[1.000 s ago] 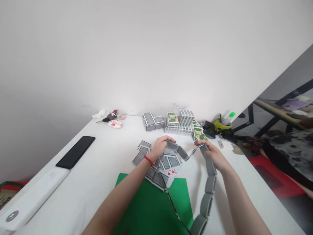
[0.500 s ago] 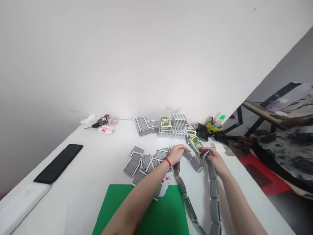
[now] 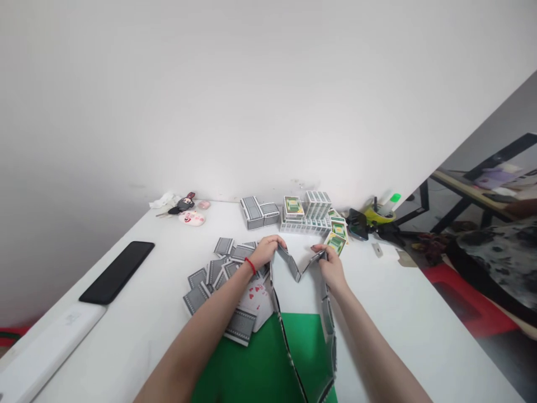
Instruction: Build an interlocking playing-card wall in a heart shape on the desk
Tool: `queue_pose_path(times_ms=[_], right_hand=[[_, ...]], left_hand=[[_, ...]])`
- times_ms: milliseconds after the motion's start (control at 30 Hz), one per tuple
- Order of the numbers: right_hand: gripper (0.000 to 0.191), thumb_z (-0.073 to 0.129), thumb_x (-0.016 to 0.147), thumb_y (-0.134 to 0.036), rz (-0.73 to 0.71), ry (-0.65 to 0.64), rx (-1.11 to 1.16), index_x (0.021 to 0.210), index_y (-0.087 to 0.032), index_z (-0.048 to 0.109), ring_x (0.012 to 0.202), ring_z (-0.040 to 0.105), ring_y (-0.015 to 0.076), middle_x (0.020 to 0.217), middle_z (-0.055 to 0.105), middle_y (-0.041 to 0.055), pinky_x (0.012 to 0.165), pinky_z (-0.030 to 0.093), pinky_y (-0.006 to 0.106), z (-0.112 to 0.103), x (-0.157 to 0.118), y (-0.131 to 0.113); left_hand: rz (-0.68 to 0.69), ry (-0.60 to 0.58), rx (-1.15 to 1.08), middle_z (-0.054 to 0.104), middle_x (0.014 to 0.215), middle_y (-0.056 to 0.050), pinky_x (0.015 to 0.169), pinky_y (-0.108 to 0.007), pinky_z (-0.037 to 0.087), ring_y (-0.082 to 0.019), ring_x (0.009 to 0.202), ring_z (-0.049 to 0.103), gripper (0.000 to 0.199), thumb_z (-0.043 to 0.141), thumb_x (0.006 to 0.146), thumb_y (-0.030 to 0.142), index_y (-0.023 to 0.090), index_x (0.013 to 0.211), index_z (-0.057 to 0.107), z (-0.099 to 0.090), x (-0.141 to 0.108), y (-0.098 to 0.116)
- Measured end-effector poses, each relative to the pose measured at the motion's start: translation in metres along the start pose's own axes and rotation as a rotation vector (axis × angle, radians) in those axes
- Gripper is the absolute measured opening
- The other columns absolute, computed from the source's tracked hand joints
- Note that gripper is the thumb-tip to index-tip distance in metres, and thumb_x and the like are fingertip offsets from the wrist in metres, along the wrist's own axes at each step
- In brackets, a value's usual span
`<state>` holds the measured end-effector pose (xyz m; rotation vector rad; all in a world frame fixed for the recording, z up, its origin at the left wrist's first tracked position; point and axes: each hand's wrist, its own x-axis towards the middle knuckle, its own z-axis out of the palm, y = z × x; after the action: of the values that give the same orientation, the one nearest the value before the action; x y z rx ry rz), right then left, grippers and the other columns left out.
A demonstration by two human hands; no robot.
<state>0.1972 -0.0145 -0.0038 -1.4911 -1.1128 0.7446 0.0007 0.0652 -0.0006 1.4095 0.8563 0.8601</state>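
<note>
A long chain of linked grey-backed playing cards [image 3: 328, 316] hangs in a loop between my hands and runs down over a green mat [image 3: 235, 369]. My left hand [image 3: 266, 253], with a red bracelet at the wrist, is closed on one part of it. My right hand [image 3: 332, 268] pinches another part; a short stretch sags in a V between the two. Under and beside my left forearm lies a loose heap of playing cards [image 3: 242, 322], mostly backs up, some showing red hearts. A green-and-yellow card box [image 3: 335, 243] lies just behind my right hand.
Along the wall stand grey card blocks [image 3: 253, 212] and stacked card boxes [image 3: 318, 205]. A yellow pen holder [image 3: 377, 215] is right of them. Keys and a pink-and-white pouch [image 3: 192, 218], a black phone [image 3: 117, 271] and a white power strip [image 3: 56, 347] lie left.
Both hands have moved left with the card chain, its loop now hanging over the green mat. The loose cards have shifted left and spread. The camera view has turned slightly left.
</note>
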Motion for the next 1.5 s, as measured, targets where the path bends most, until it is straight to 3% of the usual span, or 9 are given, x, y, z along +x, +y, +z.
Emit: queue_pose_path(times_ms=[133,267,467,633,800,1000,1200,1333,1500], right_hand=[[0.043,0.039,0.049,-0.010,0.000,0.008,-0.009,0.085,-0.023,0.058,0.098,0.053,0.0245,0.093,0.063,0.0043,0.091,0.037,0.040,0.028,-0.004,-0.006],[0.046,0.038,0.048,-0.010,0.008,-0.076,-0.011,0.087,-0.021,0.059,0.097,0.055,0.0228,0.094,0.064,0.0038,0.092,0.037,0.038,0.041,-0.004,-0.008],[0.054,0.037,0.048,-0.010,-0.049,-0.339,-0.010,0.096,-0.020,0.059,0.101,0.054,0.0200,0.098,0.066,0.0022,0.094,0.036,0.036,0.018,0.019,-0.008],[0.053,0.039,0.050,-0.010,-0.014,-0.378,-0.062,0.097,-0.020,0.061,0.096,0.057,0.0198,0.101,0.066,0.0024,0.085,0.042,0.033,-0.004,0.034,-0.009],[0.042,0.041,0.055,-0.012,-0.047,-0.453,-0.178,0.086,-0.018,0.068,0.084,0.059,0.0192,0.089,0.069,0.0021,0.079,0.044,0.031,-0.003,0.039,-0.009],[0.040,0.037,0.055,-0.009,-0.095,-0.511,-0.235,0.075,-0.018,0.070,0.086,0.061,0.0191,0.084,0.070,0.0023,0.084,0.043,0.032,0.008,0.043,-0.015],[0.047,0.042,0.055,-0.004,-0.192,-0.493,-0.268,0.093,-0.018,0.065,0.096,0.059,0.0183,0.098,0.067,0.0042,0.093,0.041,0.034,0.010,0.040,-0.017],[0.053,0.054,0.065,-0.015,-0.147,-0.458,-0.183,0.117,-0.019,0.052,0.104,0.056,0.0191,0.111,0.062,0.0075,0.092,0.042,0.035,-0.004,0.040,-0.017],[0.039,0.042,0.081,-0.035,0.032,-0.394,-0.170,0.116,-0.020,0.053,0.091,0.062,0.0179,0.105,0.065,0.0071,0.081,0.049,0.033,-0.026,0.041,-0.014]], left_hand=[[-0.001,0.005,0.024,0.061,0.063,-0.002,0.058,-0.024,0.038,-0.014,0.060,0.050,0.022,0.037,0.053,0.014,0.015,0.060,0.057,-0.031,-0.009,0.003],[-0.005,-0.025,0.050,0.062,0.064,-0.002,0.059,-0.025,0.040,-0.014,0.060,0.052,0.021,0.037,0.053,0.014,0.015,0.060,0.057,-0.049,-0.013,0.008],[0.005,-0.016,0.128,0.066,0.070,-0.002,0.073,-0.025,0.042,-0.015,0.072,0.057,0.027,0.038,0.053,0.012,0.014,0.065,0.062,-0.068,-0.013,0.014],[-0.016,-0.024,0.187,0.070,0.083,-0.003,0.079,-0.027,0.043,-0.017,0.083,0.059,0.036,0.038,0.055,0.011,0.014,0.076,0.067,-0.080,-0.020,0.022],[-0.014,-0.117,0.361,0.071,0.086,-0.004,0.085,-0.027,0.042,-0.018,0.088,0.061,0.041,0.036,0.054,0.010,0.013,0.076,0.071,-0.085,-0.022,0.031],[-0.030,-0.209,0.464,0.071,0.078,-0.002,0.083,-0.027,0.045,-0.017,0.082,0.062,0.039,0.036,0.056,0.009,0.014,0.071,0.071,-0.079,-0.017,0.035],[0.120,-0.333,0.605,0.067,0.102,-0.003,0.093,-0.031,0.041,-0.019,0.099,0.057,0.050,0.041,0.054,0.005,0.017,0.095,0.068,-0.070,-0.027,0.053],[0.232,-0.290,0.732,0.061,0.113,-0.005,0.099,-0.034,0.035,-0.022,0.108,0.052,0.051,0.049,0.057,0.009,0.018,0.104,0.063,-0.069,-0.040,0.067],[0.089,-0.124,0.669,0.062,0.112,-0.005,0.094,-0.033,0.041,-0.021,0.106,0.054,0.037,0.043,0.070,0.020,0.018,0.101,0.064,-0.076,-0.050,0.069]])
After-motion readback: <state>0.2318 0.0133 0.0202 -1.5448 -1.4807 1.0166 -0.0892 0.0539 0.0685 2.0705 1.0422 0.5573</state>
